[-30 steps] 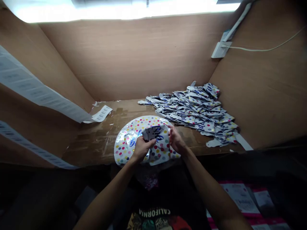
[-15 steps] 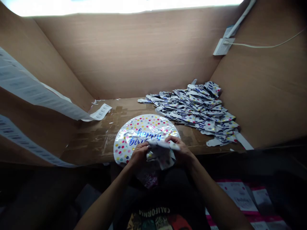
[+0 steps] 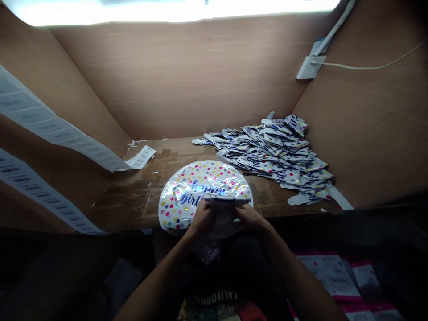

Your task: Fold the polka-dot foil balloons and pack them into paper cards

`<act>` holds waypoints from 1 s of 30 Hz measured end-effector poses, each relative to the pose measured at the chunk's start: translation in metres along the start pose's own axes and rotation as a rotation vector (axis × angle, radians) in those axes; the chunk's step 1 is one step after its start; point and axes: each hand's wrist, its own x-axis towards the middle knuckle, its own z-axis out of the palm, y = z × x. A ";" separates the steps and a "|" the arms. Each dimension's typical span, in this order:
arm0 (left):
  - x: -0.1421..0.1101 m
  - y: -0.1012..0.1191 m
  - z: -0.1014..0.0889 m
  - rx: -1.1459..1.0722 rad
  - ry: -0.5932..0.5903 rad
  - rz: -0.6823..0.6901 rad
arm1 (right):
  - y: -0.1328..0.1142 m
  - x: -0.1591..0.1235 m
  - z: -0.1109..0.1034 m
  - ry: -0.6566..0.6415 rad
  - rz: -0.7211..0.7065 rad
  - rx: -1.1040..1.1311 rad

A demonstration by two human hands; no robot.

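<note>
My left grip (image 3: 202, 219) and right grip (image 3: 250, 217) pinch folded foil flap (image 3: 223, 201), long axis crosswise; round balloon (image 3: 200, 178) lies at 12 o'clock on counter (image 3: 127, 200), pile (image 3: 267, 151) at 1 o'clock, right grip nearer.

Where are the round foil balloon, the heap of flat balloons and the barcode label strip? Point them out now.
round foil balloon (image 3: 177, 209), head view, dotted face
heap of flat balloons (image 3: 274, 151), head view, heap's middle
barcode label strip (image 3: 50, 127), head view, hanging middle
</note>
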 end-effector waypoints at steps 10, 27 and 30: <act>-0.001 0.013 -0.017 -0.022 -0.095 -0.185 | 0.004 0.010 -0.003 0.120 -0.062 0.363; 0.004 0.041 -0.018 0.811 -0.315 0.376 | -0.019 0.022 -0.016 0.023 -0.168 -0.227; 0.005 0.036 -0.035 0.762 -0.190 0.348 | -0.012 0.022 -0.008 -0.121 -0.118 -0.206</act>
